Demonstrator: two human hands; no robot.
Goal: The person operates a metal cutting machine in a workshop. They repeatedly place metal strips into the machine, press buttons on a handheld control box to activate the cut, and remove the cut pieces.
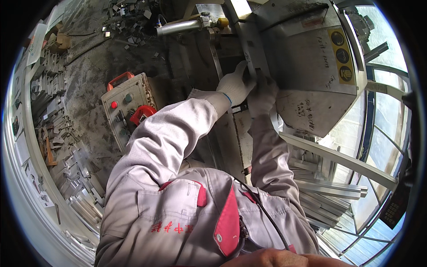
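My left hand (235, 85), in a white work glove with a blue cuff edge, is at the near end of a pale metal strip (247, 46) on the machine. One digit points up along it; the others curl toward the right hand, and what they close on is hidden. Close beside it, in the shade, is my right hand (262, 97), also gloved, its fingers reaching up by the machine's grey metal hood (307, 66). Shadow hides whether it grips anything. The hood carries a yellow warning label (341, 55) and handwritten marks.
Left of my arm stands a control box (129, 107) with buttons and red parts. A pneumatic cylinder (180, 27) lies beyond my hands. Metal offcuts (129, 22) litter the floor; profiles are stacked at left and right (329, 189). A long bar (338, 158) runs out at right.
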